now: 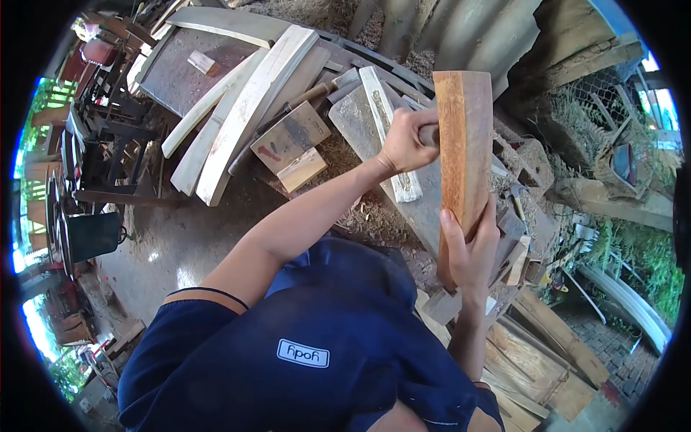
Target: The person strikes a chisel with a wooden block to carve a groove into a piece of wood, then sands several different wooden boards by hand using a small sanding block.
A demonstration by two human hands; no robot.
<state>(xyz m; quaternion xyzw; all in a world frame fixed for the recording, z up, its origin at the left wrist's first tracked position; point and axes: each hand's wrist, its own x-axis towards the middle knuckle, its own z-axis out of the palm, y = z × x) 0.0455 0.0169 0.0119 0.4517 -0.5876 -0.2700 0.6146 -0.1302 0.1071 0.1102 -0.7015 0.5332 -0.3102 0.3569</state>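
Firstly, writing: one navy shirt, bearing a white-framed rectangular label that reads "yody", upside down in this view. One marked wooden block, far left of the hands, with a red mark and some dark marks; these cannot be made out.

One brown board, long, slightly curved, its left face more orange than its right; held raised before the wearer, right of centre, its narrow far end uppermost. Right hand: wrapped about the near part of the board, thumb on the left face, remaining fingers at the right edge. Left hand: curled tight around a dark rounded piece against the board's left side; whether the two are joined cannot be told.

Surroundings: several long pale boards, overlapping, far left; a small pale block just beside the marked one; a narrow pale strip lying on a grey plank, partly hidden by the left hand and wrist; corrugated sheeting, far side; loose planks, near right. In the way: the raised board, masking part of the clutter behind it.
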